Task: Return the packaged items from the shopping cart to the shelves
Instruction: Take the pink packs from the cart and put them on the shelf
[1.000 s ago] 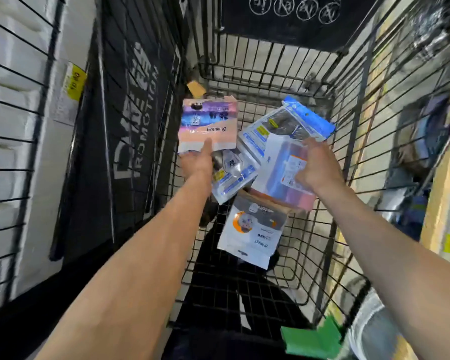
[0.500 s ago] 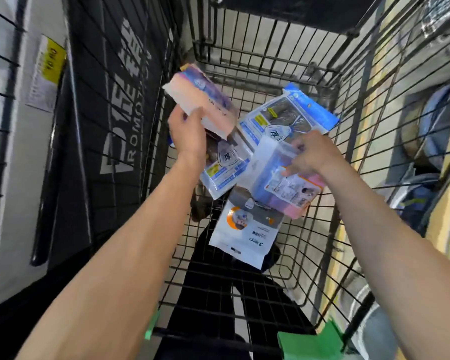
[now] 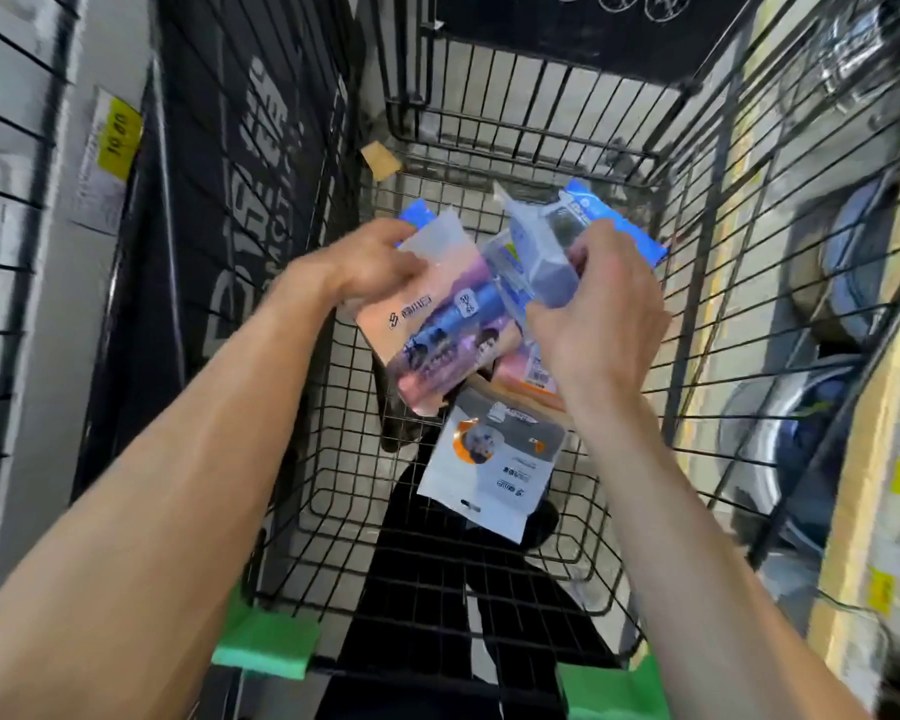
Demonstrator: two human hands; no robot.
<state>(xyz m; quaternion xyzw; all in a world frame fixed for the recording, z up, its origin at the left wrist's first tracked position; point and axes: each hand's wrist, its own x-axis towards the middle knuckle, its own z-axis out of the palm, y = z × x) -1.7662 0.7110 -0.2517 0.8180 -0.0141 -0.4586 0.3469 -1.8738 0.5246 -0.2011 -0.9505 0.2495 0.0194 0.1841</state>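
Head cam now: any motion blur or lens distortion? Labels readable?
Head view: wide-angle bowing bends the cart wires near the edges; left hand and right hand are slightly motion-smeared; print on the pink-purple packet is soft, the white pouch sharper; lighting even, no strong glare.

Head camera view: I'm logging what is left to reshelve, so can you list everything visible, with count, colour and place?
shopping cart: one, black wire, fills the middle of the view.
pink and purple packet: one, held over the cart by the left hand.
clear pouch: one, translucent with grey contents, held by the right hand.
blue-edged packets: at least two, blue and white, behind the held ones; exact count unclear.
white and grey packet: one, orange round mark, lying on the cart floor.
yellow price tag: one, on the left shelf.
green pads: two, on the near cart rim.
left hand: grip on the pink and purple packet.
right hand: grip on the clear pouch.
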